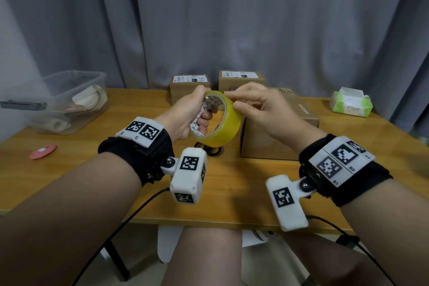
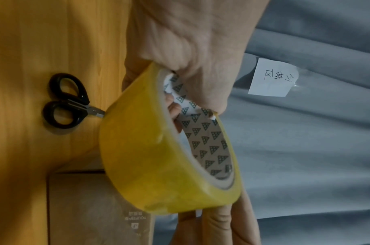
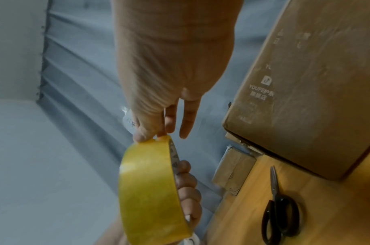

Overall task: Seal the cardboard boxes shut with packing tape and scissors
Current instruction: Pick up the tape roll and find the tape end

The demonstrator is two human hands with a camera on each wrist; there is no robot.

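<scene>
Yellow tape roll (image 1: pixel 217 121) gripped through its core by left hand (image 1: pixel 185 115), right hand (image 1: pixel 260 109) fingertips on its outer rim.

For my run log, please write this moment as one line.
left hand: grips tape roll | right hand: fingers pick at roll edge | scissors: on table | boxes: untaped

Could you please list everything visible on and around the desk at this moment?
Tape roll: one, yellow, held above the table.
Scissors: one pair, black handles, flat on the table beside the nearest box.
Cardboard boxes: three, brown; one near, two at the back edge.
Plastic bin: one, clear, far left of the table.
Tissue pack: one, green and white, far right.
Round disc: one, pink, left on the table.
Table: one, wooden.
Curtain: grey, behind.
Left hand: grips the roll through its core.
Right hand: pinches the roll's outer edge.
</scene>
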